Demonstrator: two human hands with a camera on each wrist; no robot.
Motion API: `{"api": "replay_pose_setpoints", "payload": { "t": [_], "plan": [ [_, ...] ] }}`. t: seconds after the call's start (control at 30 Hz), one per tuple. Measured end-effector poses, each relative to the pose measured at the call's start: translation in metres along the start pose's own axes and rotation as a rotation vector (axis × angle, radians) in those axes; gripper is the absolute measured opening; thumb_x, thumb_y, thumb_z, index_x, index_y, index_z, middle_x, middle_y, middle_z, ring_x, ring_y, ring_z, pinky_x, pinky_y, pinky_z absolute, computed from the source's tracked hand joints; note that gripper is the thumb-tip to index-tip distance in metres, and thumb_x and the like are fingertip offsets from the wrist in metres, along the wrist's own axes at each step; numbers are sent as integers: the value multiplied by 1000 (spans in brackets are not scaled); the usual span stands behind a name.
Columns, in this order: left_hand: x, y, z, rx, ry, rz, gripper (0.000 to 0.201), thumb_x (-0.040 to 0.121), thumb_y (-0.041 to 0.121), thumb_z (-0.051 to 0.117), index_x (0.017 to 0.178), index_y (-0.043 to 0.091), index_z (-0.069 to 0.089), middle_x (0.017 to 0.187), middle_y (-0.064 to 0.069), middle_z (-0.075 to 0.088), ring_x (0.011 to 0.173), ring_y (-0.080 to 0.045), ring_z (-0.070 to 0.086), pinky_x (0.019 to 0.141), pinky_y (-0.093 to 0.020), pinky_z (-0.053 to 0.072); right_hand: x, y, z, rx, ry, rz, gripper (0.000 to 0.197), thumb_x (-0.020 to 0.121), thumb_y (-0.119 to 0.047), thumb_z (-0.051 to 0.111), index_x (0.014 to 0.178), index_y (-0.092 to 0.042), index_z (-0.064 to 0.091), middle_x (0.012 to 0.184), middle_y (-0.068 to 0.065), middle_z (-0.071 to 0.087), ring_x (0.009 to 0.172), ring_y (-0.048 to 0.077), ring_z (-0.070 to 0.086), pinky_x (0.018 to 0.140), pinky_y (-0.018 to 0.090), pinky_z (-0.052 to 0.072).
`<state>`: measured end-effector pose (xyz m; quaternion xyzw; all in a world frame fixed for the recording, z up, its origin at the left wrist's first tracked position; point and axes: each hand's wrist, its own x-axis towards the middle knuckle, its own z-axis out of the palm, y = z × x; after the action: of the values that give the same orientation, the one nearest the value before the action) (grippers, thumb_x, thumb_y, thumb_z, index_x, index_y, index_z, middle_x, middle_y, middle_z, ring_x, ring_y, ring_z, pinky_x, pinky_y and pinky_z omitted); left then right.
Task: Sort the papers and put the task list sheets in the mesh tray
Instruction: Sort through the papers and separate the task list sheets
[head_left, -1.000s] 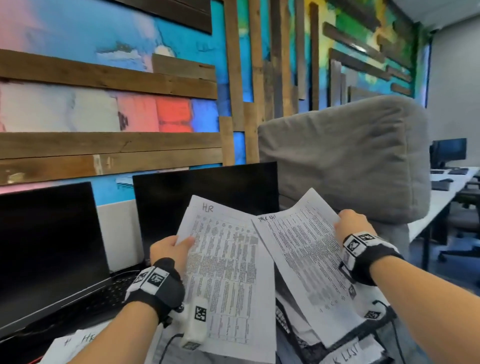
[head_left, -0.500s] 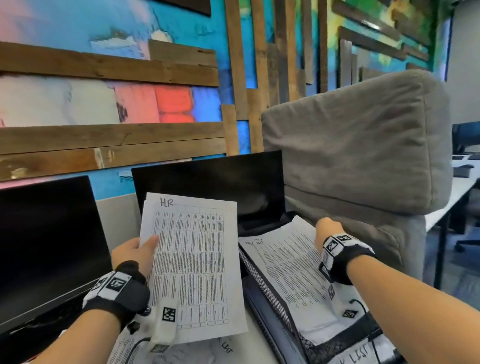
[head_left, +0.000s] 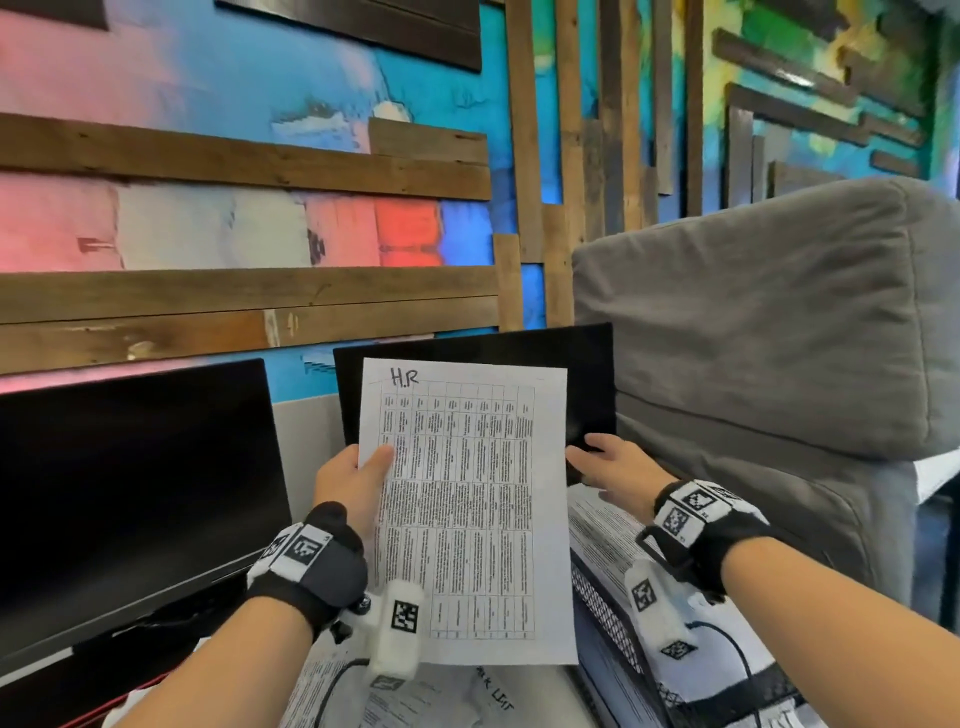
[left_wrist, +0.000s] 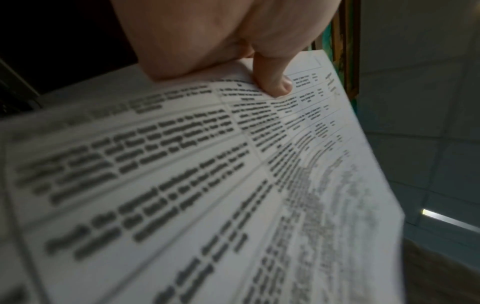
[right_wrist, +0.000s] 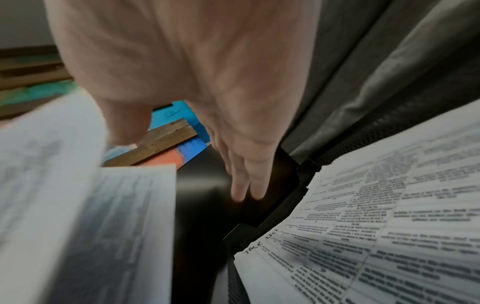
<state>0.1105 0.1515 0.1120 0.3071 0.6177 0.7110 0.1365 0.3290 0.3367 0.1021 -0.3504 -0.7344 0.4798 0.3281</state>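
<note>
Desk's mesh tray with task list sheet

A second ago the right hand grips a printed white task list sheet raised beside the white gridded sheet marked "H.R". Now that sheet lies in the black mesh tray, and the hand, fingers relaxed and empty, reaches toward the H.R sheet's right edge. The left hand brings the H.R sheet upright, toward centre.

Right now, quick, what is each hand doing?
Left hand: holding the H.R sheet, thumb pinching its left edge.
Right hand: open, fingers straight, holding nothing, above the mesh tray.
</note>
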Motion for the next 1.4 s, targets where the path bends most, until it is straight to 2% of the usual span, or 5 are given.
{"api": "replay_pose_setpoints", "payload": {
  "t": [0.27, 0.67, 1.03, 1.2, 1.4],
  "plan": [
    [2, -2, -20, -17, -1, -8, 11, 96, 14, 52, 96, 14, 63, 99, -9, 70, 91, -27, 66, 87, -44, 52, -21, -16, 22, 24, -388, -24, 22, 91, -13, 62, 113, -11, 62, 106, 10, 71, 92, 27, 70, 83, 46, 57],
    [18, -31, -50, 421, 17, -193, 36, 98, 23, 47, 117, -5, 57, 112, -21, 63, 102, -38, 60, 93, -40, 47, -34, -30, -18, 85, 205, 17, 15, 95, -4, 52, 104, -10, 63, 86, 6, 67, 73, 21, 66, 49, 30, 56],
    [-35, -63, -21, 913, -426, -171, 33, 100, 18, 40, 124, 3, 57, 126, -11, 58, 118, -24, 53, 96, -29, 41, -58, -3, -49, -56, 555, 12, 15, 91, -6, 55, 96, -8, 69, 102, 16, 70, 91, 32, 66, 82, 43, 55],
    [-39, -87, -11, 1033, -383, -181, 28, 93, 11, 48, 116, -1, 58, 71, 0, 48, 60, -9, 43, 51, -16, 33, -69, -5, -66, -90, 646, 1, 24, 93, -9, 54, 113, -4, 66, 110, 17, 67, 99, 31, 63, 77, 31, 46],
    [-38, -87, -11, 1095, -365, -143, 32, 93, 9, 46, 121, -2, 58, 85, -5, 55, 54, -6, 33, 47, -12, 28, -72, 1, -68, -79, 675, 13, 22, 93, -10, 55, 112, -7, 67, 111, 14, 68, 101, 32, 64, 91, 40, 51]
  ]
}}
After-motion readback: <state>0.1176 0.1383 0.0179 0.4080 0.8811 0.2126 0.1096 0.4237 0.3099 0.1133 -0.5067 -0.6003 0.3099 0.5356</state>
